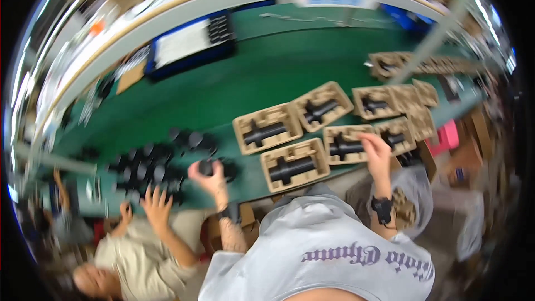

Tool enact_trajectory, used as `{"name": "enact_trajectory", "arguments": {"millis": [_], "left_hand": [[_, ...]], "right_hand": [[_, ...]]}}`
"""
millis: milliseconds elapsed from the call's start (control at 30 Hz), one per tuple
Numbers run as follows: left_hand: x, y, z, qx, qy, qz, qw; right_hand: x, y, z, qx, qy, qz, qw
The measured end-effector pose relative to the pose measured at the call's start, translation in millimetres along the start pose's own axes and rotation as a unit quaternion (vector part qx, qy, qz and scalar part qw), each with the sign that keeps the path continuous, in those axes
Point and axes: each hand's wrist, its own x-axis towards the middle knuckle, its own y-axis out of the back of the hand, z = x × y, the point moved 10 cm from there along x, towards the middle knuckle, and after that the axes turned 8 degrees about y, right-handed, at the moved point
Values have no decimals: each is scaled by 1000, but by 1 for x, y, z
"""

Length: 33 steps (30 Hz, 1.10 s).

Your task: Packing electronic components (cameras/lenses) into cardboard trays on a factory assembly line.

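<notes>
My left hand (210,180) is closed around a black round part (206,168), held over the near edge of the green bench beside other black parts. My right hand (377,155) hangs over a brown moulded-pulp tray (346,129) that holds a black tubular part (344,147). Its fingers are drawn together at the tips, and anything between them is too small or blurred to make out. Just left of that hand, another pulp tray (271,185) holds a similar black tubular part (292,170).
Further filled pulp trays (243,146) and stacked ones (421,122) cover the bench's right side. Black round parts (142,173) cluster at left, where a co-worker's hands (157,206) reach in. A blue bin (192,44) stands behind; a plastic bag (421,189) hangs by my right forearm.
</notes>
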Motion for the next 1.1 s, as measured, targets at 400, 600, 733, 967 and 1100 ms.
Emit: {"name": "enact_trajectory", "arguments": {"millis": [400, 600, 733, 967, 1100], "left_hand": [[93, -92, 52, 264, -91, -390, 877], [92, -118, -19, 361, -71, -497, 786], [79, -126, 6, 445, -155, -442, 763], [97, -118, 19, 354, -180, -476, 785], [71, -42, 98, 263, -13, -482, 836]], "right_hand": [[-24, 42, -5, -51, 25, 71, 996], [-27, 52, -4, -47, -16, 77, 996], [-36, 69, -3, -82, 20, 100, 991], [-47, 83, 0, -84, 9, 94, 992], [-48, 24, 15, 38, -74, -44, 996]]}}
